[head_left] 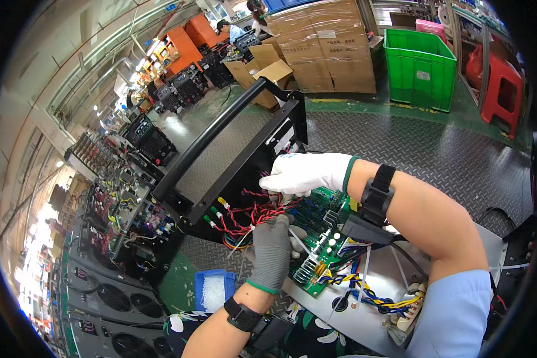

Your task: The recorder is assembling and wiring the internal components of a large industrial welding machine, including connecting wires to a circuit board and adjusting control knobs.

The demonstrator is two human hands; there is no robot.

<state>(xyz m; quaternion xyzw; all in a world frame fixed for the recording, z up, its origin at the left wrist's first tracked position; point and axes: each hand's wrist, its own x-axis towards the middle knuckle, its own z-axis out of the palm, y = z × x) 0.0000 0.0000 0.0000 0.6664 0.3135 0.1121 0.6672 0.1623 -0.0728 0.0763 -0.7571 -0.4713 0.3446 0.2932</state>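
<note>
My left hand (271, 249), in a grey knit glove, closes its fingertips around a bundle of thin red wires (259, 216). My right hand (310, 173), in a white glove, reaches over from the right with fingers curled where the red wires run in; its fingertips are partly hidden. Yellow and green tipped leads (216, 210) fan out left of the bundle. A white cable tie (240, 243) sticks out beside my left hand. Under both hands lies a green circuit board (320, 253) with heatsinks and capacitors. Behind the wires stands a black panel (238, 170) with a tubular handle (218, 131).
Blue and yellow twisted cables (364, 287) cross the metal base plate (316, 307). A blue bin (213, 289) of white strips sits lower left. Beyond are a green crate (420, 70), cartons (325, 51), a red stool (502, 89), stacked chassis (110, 295) and people working far off.
</note>
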